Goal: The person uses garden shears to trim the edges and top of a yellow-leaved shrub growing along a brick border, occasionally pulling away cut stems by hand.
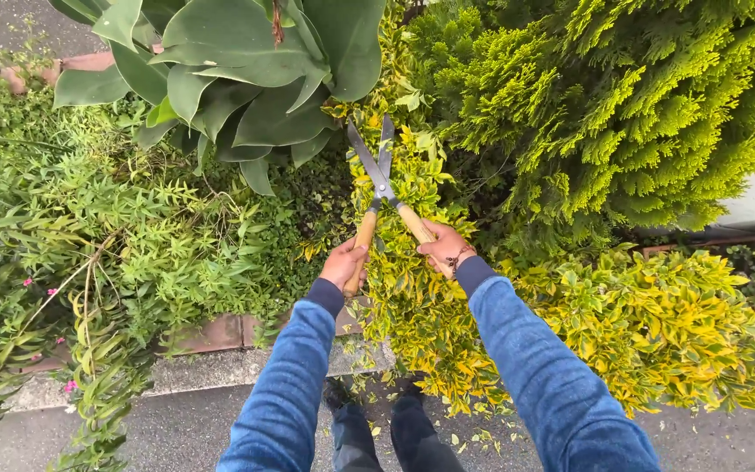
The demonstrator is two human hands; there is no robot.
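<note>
steel-bladed hedge shears with wooden handles (384,188) sit over a yellow-green variegated shrub (412,297), blades slightly apart — left hand (343,263) clamped on one handle, right hand (444,247) clamped on the other, beside a big grey-green agave (246,70).

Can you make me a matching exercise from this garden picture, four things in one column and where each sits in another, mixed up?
Things:
1. shears
2. agave
3. conifer
4. pink flowers

Places:
A. far left, low among green stems
B. top right, feathery lime green
C. centre, wooden handles held in the left hand and right hand, blades open over the yellow shrub
D. top, left of centre, broad grey-green leaves

Pairs: 1-C, 2-D, 3-B, 4-A
</note>
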